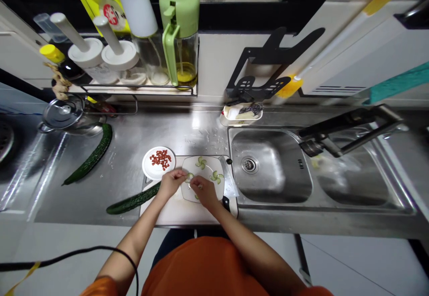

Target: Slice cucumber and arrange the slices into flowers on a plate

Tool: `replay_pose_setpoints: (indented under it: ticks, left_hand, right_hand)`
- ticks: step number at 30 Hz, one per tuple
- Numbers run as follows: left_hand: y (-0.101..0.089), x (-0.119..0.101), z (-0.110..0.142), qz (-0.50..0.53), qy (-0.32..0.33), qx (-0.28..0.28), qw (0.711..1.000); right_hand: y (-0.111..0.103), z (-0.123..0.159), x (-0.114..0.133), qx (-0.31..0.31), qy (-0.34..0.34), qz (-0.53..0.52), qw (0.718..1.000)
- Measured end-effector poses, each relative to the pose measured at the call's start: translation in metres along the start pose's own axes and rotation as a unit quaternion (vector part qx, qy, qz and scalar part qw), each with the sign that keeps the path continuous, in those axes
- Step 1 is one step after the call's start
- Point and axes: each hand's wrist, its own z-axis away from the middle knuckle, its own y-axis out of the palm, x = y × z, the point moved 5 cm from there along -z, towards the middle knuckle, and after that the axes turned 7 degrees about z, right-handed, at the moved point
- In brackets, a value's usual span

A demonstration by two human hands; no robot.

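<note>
My left hand is closed in a pinch on a thin pale-green cucumber slice. From the other side my right hand, its fingers pressed together, grips the slice's edge. Both hands are over a white squarish plate. Fanned cucumber slices lie at the plate's far side, and another fan of cucumber slices is at its right; my right hand partly hides more pieces. The plate rests on a cutting board. A whole cucumber lies with one end by my left wrist.
A knife lies right of the plate, beside the sink. A round white plate holds small red pieces. Another cucumber lies farther left near a lidded pot. Behind stand an oil jug and seasoning jars.
</note>
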Motion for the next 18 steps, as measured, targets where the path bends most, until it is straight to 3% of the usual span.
replay_pose_setpoints:
  ticks: [5,10,18]
  left_hand:
    - [0.001,-0.007,-0.005,-0.148,0.07,0.006,0.986]
    - [0.006,-0.021,-0.008,-0.256,0.152,0.013,0.955]
    - [0.013,-0.023,-0.011,-0.33,0.204,0.027,0.921]
  right_hand:
    - [0.009,-0.007,-0.004,0.007,-0.006,0.092,0.996]
    - [0.017,-0.016,-0.003,0.02,0.004,0.196,0.98]
    - [0.02,-0.02,-0.002,0.026,0.006,0.242,0.97]
